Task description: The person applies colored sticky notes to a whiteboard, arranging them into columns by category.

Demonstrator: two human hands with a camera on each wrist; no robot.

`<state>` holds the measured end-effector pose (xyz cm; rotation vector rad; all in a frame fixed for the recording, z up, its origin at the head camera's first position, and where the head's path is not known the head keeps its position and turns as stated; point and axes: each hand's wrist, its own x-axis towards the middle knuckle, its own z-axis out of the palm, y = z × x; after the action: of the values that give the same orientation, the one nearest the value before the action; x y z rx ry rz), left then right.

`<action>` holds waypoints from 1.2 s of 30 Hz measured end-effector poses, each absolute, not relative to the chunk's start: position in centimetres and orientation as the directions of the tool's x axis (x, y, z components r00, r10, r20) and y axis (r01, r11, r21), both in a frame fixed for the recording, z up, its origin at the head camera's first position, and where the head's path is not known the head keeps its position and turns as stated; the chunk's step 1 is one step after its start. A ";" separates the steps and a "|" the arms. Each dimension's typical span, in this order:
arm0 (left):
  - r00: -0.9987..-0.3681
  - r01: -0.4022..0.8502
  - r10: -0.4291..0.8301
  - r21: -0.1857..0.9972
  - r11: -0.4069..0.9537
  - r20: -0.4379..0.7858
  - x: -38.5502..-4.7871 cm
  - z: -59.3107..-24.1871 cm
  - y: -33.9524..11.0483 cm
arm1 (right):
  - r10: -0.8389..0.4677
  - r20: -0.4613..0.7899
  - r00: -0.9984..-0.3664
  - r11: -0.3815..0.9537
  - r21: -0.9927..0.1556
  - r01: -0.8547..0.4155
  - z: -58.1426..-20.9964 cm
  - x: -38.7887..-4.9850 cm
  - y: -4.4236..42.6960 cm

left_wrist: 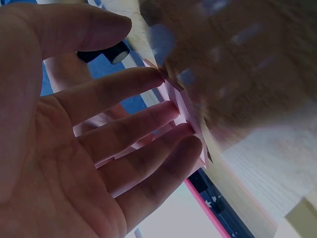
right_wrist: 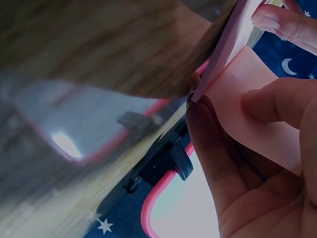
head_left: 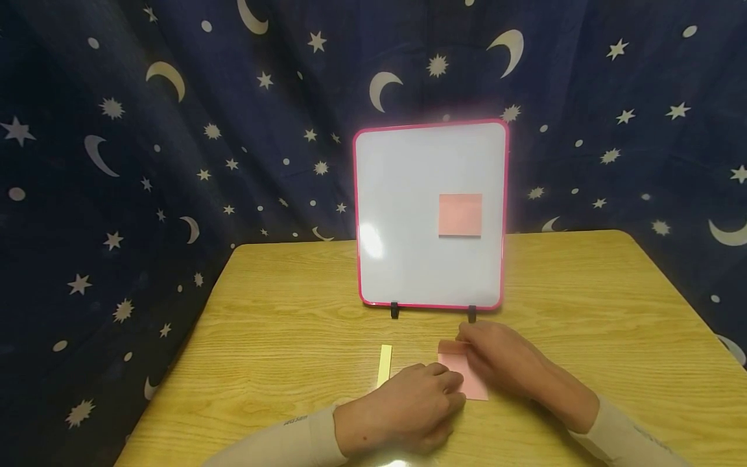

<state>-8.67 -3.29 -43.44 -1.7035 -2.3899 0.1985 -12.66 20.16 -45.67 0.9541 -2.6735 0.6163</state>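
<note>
A pad of pink sticky notes [head_left: 475, 388] lies on the table in front of the whiteboard. My left hand [head_left: 411, 405] rests its fingertips on it, the fingers extended and the thumb held apart in the left wrist view. Beyond it, my right hand [head_left: 504, 357] pinches a pink sticky note [right_wrist: 233, 99] between thumb and fingers. In the right wrist view that note curves up away from the pad, still meeting it along one edge. Beside the left hand lies a narrow yellow strip [head_left: 384, 364], its near end hidden by that hand.
A whiteboard [head_left: 403, 194] with a pink frame stands upright on black feet [head_left: 394, 310] at the back of the wooden table [head_left: 280, 305]. One pink note [head_left: 460, 215] is stuck on its right side. Behind hangs a dark blue curtain [head_left: 327, 71] with moons and stars.
</note>
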 end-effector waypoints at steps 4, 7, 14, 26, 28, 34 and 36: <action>-0.315 0.918 0.945 -0.226 0.327 0.088 -8.6 -43.5 -3.3 | -0.542 0.375 -0.752 0.692 -0.309 -0.653 -45.8 -12.7 20.2; -0.315 0.918 0.944 -0.224 0.328 0.094 -8.6 -43.6 -3.3 | -0.535 0.385 -0.752 0.689 -0.317 -0.652 -45.9 -12.7 20.3; -0.316 0.918 0.944 -0.219 0.329 0.094 -8.6 -43.7 -3.3 | -0.523 0.385 -0.760 0.691 -0.331 -0.643 -45.8 -12.7 20.3; -0.320 0.918 0.944 -0.222 0.330 0.081 -8.6 -43.7 -3.3 | -0.504 0.376 -0.777 0.699 -0.351 -0.623 -45.7 -12.8 20.3; -0.318 0.917 0.944 -0.224 0.329 0.084 -8.6 -43.7 -3.3 | -0.504 0.383 -0.774 0.695 -0.354 -0.626 -45.7 -12.8 20.3; -0.322 0.918 0.943 -0.217 0.333 0.083 -8.6 -43.7 -3.3 | -0.506 0.406 -0.761 0.684 -0.348 -0.641 -45.8 -12.9 20.4; -0.323 0.918 0.943 -0.215 0.333 0.078 -8.6 -43.6 -3.2 | -0.503 0.411 -0.761 0.687 -0.344 -0.640 -45.8 -12.9 20.4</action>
<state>-8.63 -3.25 -43.62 -1.7020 -2.4043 0.1948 -12.90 20.41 -45.82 0.9077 -2.6163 0.6907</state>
